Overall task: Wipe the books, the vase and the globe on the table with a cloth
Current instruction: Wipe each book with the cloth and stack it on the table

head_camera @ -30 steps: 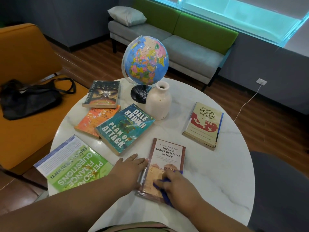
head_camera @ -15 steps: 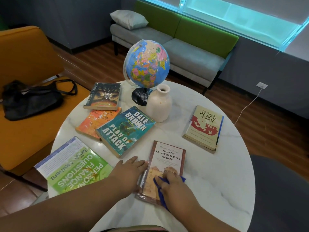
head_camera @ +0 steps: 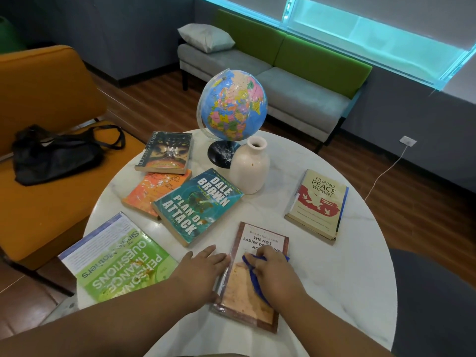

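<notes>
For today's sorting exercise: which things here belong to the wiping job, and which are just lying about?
Job: blue cloth, Ladies' Detective Agency book, Plan of Attack book, Filipino Peace Women book, Personal Finance Questions book, orange book, Guardians of Ga'Hoole book, white vase, globe.
Lying about: black bag, pillow, sofa, orange armchair.

The blue cloth [head_camera: 253, 278] is mostly buried under the right grip [head_camera: 275, 271]; only a strip shows at its 9 o'clock side. That grip also covers part of the title on the brown-bordered book [head_camera: 243, 301]. At 12 o'clock the vase [head_camera: 248, 171] hides the right of the globe's base [head_camera: 219, 154]. The teal book [head_camera: 198, 204] overlaps the orange book [head_camera: 150, 193]. The counter [head_camera: 334, 279] is cut off at 6 o'clock.
</notes>
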